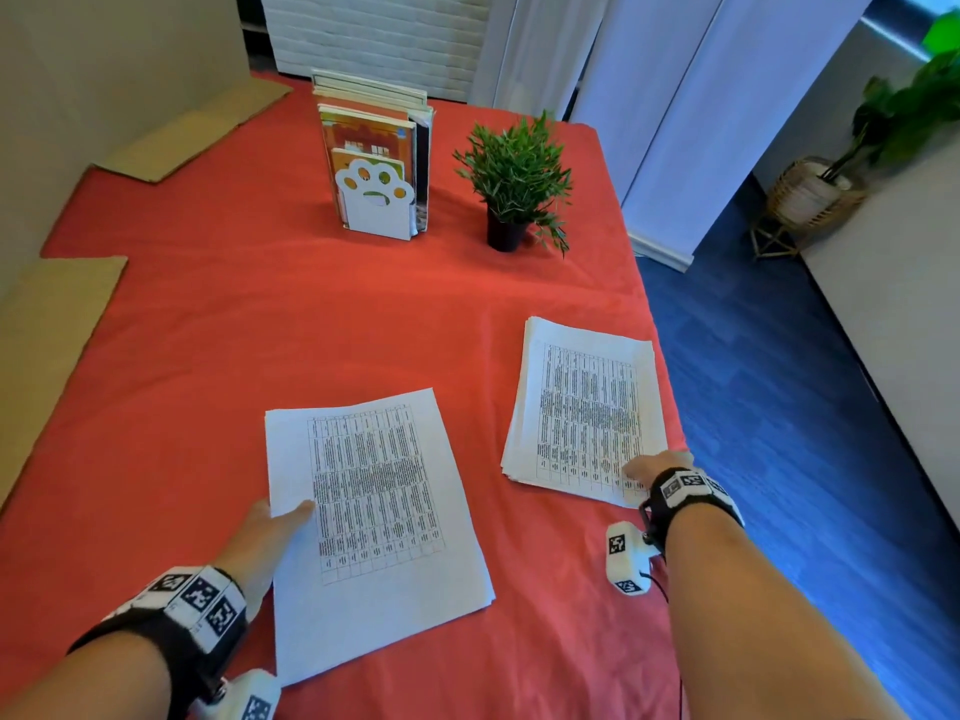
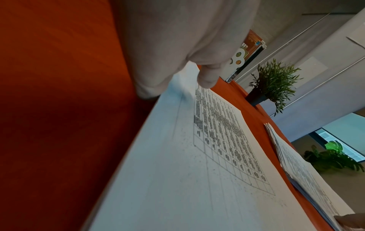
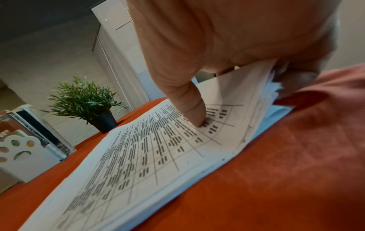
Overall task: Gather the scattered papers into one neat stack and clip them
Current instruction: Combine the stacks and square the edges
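Two piles of printed table sheets lie on the red tablecloth. The left pile is near the middle front; my left hand pinches its left edge, thumb on top and fingers hidden beneath. The right pile sits close to the table's right edge. My right hand grips its near right corner. The thumb presses on the top sheet while the fingers curl under the edge, and the sheets there bend upward.
A white paw-shaped bookend with upright books and a small potted plant stand at the back. Cardboard sheets lie along the left side. The table's right edge drops to a blue floor.
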Available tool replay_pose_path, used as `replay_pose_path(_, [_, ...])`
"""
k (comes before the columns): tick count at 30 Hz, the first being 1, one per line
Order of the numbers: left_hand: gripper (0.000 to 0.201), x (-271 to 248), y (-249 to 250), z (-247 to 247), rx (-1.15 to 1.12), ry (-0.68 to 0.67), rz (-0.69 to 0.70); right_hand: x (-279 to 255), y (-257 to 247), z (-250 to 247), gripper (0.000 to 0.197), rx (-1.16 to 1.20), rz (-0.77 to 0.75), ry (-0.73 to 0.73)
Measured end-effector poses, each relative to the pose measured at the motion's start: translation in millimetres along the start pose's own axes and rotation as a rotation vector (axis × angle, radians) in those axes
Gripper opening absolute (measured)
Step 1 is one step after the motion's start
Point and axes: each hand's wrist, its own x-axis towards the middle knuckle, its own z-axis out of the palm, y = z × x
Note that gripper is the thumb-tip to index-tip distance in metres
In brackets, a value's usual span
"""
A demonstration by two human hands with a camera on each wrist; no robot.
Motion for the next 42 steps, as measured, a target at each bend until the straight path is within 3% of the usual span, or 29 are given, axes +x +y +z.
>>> replay_pose_path(3, [0.050,-5,4,3,0.002,0.011,0.015,12,1,3,0.094,0.115,-0.048,-0.040])
replay_pose_path(7, [0.051,-11,7,4,-0.026,-0.004,0.034,23,3,3,0.046,0.143,-0.104,-0.076])
replay_pose_path(15, [0.053,-14,10,4,-0.046,-0.011,0.011,-41,-23,-5,0.021,0.232,-0.130,-0.175])
replay_pose_path(18, [0.051,-16,12,4,-0.043,-0.027,0.001,-52,-28,-6,0.022,0.231,-0.206,-0.092])
replay_pose_path(22, [0.048,-20,18,4,-0.030,-0.038,-0.001,-75,-37,-22,0.030,0.301,-0.415,-0.022])
replay_pose_path(27, [0.046,-17,21,-2,0.012,-0.017,-0.050,-123,-36,-16,0.028,0.553,-0.541,-0.246])
replay_pose_path(31, [0.053,-29,31,-6,0.059,0.016,-0.045,-177,-18,25,0.022,0.397,-0.627,-0.378])
replay_pose_path(33, [0.062,-32,30,-4,0.049,-0.061,-0.023,-195,-4,51,0.022,0.314,-0.641,-0.451])
replay_pose_path(35, [0.062,-30,26,-3,-0.009,-0.077,-0.032,-210,6,72,0.027,0.265,-0.627,-0.515])
replay_pose_path(37, [0.061,-31,24,-3,0.077,-0.042,-0.028,-216,14,92,0.034,0.154,-0.633,-0.508])
replay_pose_path(39, [0.049,-32,22,-2,0.202,0.032,0.039,-219,18,107,0.044,0.000,-0.644,-0.437])
replay_pose_path(42, [0.024,-34,14,1,0.257,0.042,0.161,-226,16,115,0.055,-0.178,-0.657,-0.361])
